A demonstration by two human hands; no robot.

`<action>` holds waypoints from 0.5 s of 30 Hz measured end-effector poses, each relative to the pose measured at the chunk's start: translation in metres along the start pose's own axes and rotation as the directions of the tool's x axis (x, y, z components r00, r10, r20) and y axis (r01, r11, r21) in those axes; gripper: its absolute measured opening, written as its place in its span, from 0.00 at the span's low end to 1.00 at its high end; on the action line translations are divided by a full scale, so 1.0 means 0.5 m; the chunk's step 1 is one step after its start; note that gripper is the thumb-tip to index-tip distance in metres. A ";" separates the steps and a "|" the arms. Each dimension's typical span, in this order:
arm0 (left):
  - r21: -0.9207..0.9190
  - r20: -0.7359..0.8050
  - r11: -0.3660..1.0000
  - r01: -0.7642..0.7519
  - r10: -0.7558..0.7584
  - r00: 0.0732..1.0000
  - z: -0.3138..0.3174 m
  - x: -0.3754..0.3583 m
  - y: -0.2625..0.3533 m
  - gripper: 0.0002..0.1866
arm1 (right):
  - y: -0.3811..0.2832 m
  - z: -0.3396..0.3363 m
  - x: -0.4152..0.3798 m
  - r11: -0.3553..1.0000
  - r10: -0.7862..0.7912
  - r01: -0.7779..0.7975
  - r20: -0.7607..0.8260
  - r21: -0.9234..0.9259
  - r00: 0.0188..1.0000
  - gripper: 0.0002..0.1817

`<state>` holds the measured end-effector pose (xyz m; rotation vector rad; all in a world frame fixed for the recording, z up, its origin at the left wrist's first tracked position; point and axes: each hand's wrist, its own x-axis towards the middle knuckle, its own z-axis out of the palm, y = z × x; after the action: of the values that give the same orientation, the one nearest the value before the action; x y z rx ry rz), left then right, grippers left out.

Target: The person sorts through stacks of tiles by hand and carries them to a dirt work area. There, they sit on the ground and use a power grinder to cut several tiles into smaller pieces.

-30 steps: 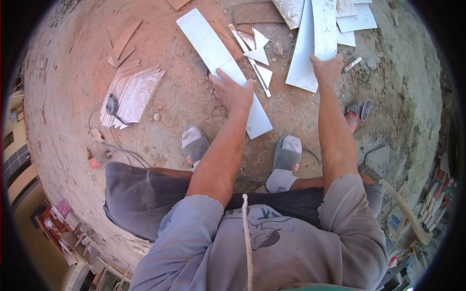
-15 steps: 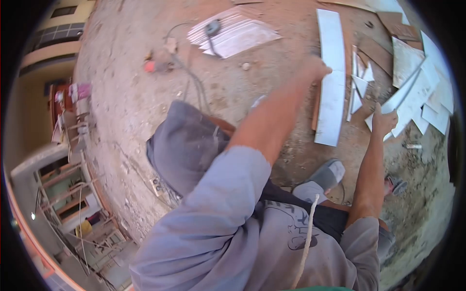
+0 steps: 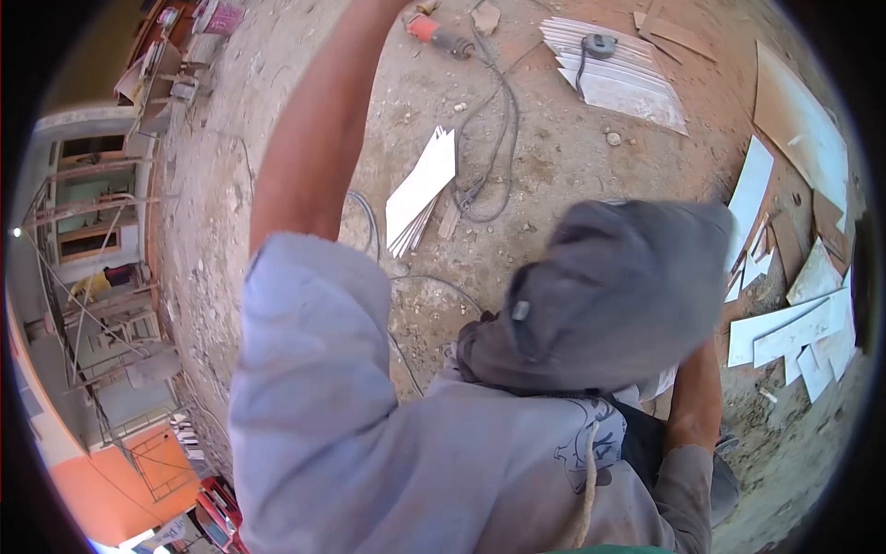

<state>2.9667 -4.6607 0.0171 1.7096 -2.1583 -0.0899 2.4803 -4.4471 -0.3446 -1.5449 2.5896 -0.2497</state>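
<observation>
My left forearm stretches up to the top edge, where the hand passes out of the picture close to an orange and grey power tool, seemingly an angle grinder. A dark grey cloth shape like a cap covers the middle. Behind it my right forearm disappears, so that hand is hidden. Below the power tool lies a small stack of white pointed pieces. Partly behind the cap at the right is a long white strip.
A tape measure rests on a fanned stack of thin boards. A grey cord loops over the dirt ground. White offcuts and a large sheet lie at the right. Scaffolding stands at the left.
The view has swung left, shifting the ground objects rightward. My left hand has left the white strip and gone past the top edge. My right hand, earlier by the offcuts, is now hidden.
</observation>
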 end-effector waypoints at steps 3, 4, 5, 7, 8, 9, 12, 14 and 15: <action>0.118 0.008 0.962 0.246 -0.248 0.969 0.189 -0.255 -0.253 0.33 | -0.117 0.011 0.012 0.998 -0.063 0.062 0.045 0.022 0.997 0.48; 0.072 0.114 0.925 0.372 -0.378 0.919 0.249 -0.356 -0.280 0.50 | -0.133 0.013 0.014 0.997 -0.076 0.074 0.056 0.032 0.996 0.47; 0.150 0.236 0.861 0.487 -0.509 0.827 0.303 -0.441 -0.304 0.56 | -0.140 0.017 0.016 0.995 -0.087 0.084 0.064 0.046 0.994 0.47; 0.331 0.334 0.786 0.523 -0.616 0.713 0.351 -0.557 -0.256 0.59 | -0.166 0.012 0.009 0.993 -0.105 0.099 0.087 0.071 0.991 0.47; 0.303 0.331 0.784 0.541 -0.619 0.712 0.373 -0.605 -0.240 0.59 | -0.193 0.016 0.006 0.991 -0.114 0.106 0.099 0.083 0.989 0.46; 0.292 0.339 0.793 0.534 -0.608 0.718 0.377 -0.621 -0.230 0.59 | -0.228 0.018 0.003 0.989 -0.124 0.113 0.112 0.097 0.986 0.46; 0.207 0.251 0.785 0.584 -0.620 0.744 0.387 -0.639 -0.227 0.52 | -0.249 0.025 -0.005 0.979 -0.157 0.134 0.154 0.151 0.975 0.45; 0.179 0.253 0.820 0.544 -0.573 0.780 0.395 -0.651 -0.263 0.46 | -0.205 0.023 -0.004 0.974 -0.152 0.120 0.169 0.190 0.974 0.45; 0.149 0.250 0.852 0.501 -0.523 0.815 0.404 -0.641 -0.283 0.40 | -0.161 0.014 0.005 0.974 -0.128 0.093 0.160 0.207 0.979 0.44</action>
<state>3.0888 -4.4301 -0.2921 2.4155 -1.8254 -0.4266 2.5497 -4.4877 -0.3355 -1.5666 2.2756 -0.3562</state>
